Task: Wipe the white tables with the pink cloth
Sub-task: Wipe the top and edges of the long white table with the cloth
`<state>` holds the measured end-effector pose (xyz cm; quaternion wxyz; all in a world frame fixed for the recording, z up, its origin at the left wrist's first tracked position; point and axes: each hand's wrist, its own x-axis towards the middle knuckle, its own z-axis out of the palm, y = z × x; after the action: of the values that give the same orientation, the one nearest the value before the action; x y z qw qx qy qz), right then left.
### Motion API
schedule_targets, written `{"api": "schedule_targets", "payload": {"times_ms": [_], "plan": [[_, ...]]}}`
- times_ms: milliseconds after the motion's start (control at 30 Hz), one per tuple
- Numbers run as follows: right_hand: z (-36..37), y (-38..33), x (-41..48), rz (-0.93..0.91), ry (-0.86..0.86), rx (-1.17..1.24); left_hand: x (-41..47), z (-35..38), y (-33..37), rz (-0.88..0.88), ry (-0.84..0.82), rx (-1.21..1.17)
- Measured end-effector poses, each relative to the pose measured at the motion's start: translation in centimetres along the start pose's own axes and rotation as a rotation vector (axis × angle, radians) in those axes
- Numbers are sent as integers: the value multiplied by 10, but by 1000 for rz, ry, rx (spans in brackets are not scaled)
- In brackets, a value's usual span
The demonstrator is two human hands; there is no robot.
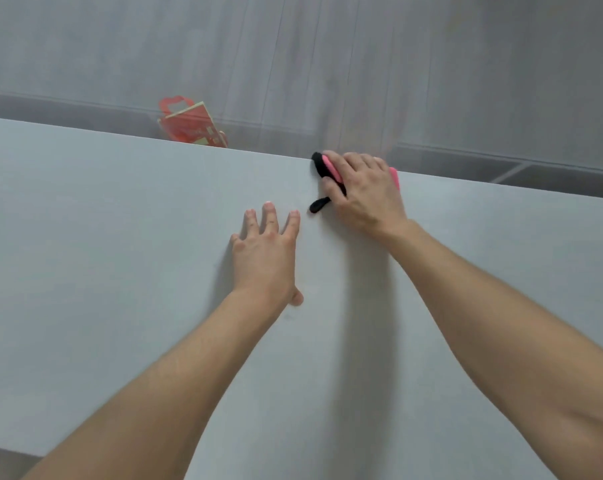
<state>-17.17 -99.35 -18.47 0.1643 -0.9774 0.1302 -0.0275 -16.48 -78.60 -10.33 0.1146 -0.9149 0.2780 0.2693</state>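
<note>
cloth [332, 170] on table [120, 237], far edge, box [192, 128] behind

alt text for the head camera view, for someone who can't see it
A person's right hand grips a pink cloth with black trim at the far edge of a white table, while the left hand rests flat on it, fingers spread. A red carton stands on the floor beyond the table.
</note>
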Motion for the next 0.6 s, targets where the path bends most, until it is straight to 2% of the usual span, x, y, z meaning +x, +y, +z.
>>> {"api": "schedule_targets", "payload": {"times_ms": [100, 200, 233, 333, 400, 500, 600], "plan": [[-28, 69, -43, 196, 34, -111, -1, 1, 0, -3, 6, -3], [-23, 56, -37, 352, 63, -197, -1, -1, 3, -3, 5, 5], [-14, 32, -21, 331, 61, -185, -1, -2, 3, -4, 2, 4], [17, -55, 36, 111, -22, -98, -1, -4, 2, 7, 9, -4], [25, -87, 56, 20, -83, -58, -2, -3, -1, 10, 25, -9], [17, -59, 41, -4, -88, -13, -4, -3, -6, 19, 24, 0], [-13, 23, -11, 132, 11, -24, -2, 0, -7, 19, 22, -15]]}}
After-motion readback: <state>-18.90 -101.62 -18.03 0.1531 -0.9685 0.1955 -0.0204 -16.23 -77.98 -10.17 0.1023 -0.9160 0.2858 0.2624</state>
